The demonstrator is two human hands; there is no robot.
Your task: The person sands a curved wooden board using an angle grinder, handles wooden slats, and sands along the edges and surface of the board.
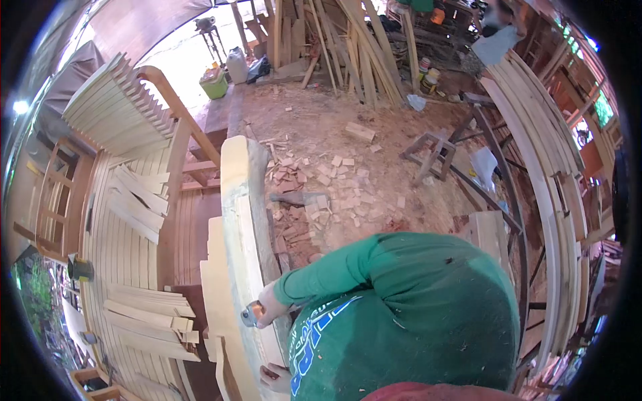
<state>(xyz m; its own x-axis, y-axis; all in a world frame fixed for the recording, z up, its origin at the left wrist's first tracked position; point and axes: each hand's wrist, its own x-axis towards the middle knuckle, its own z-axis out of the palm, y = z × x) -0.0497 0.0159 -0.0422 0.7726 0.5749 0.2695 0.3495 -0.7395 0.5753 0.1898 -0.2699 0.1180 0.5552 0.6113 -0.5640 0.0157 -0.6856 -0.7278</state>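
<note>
My right hand [267, 306], at the end of a green sleeve, is closed around a small grey-and-orange hand tool [251, 313]. Its exact kind does not show clearly. The tool sits against a long pale wooden strip [251, 260] lying lengthwise on the narrow workbench [235, 174]. Lower down, near my shirt, my left hand [274, 378] is at the same strip with its fingers curled against the wood. My torso hides part of that hand and the strip's near end.
Slatted wooden furniture [127, 214] stands left of the bench. Wood offcuts [328, 174] litter the dirt floor. A metal frame [498, 160] and long stacked boards [545, 134] run along the right. Planks [354, 47] lean at the back; another person [498, 43] is at upper right.
</note>
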